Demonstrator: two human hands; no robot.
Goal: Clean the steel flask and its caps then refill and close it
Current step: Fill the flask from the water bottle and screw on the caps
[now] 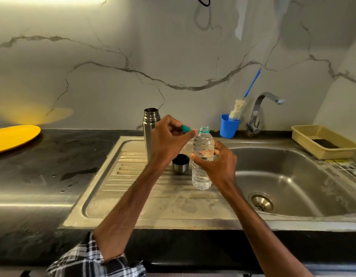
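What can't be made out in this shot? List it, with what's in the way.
- Inside of the steel flask: the head view meets its open mouth side-on, so any water level is hidden.
- Flask's lower body: behind the left hand, which pinches the teal cap.
- Plastic bottle, middle part: wrapped by the right hand.
- Yellow plate: cut off by the left edge.
- Dark item in the basket: too small to identify.

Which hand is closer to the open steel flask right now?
Left. The left hand, pinching a teal cap, is just in front of the flask; the right hand grips the water bottle farther right.
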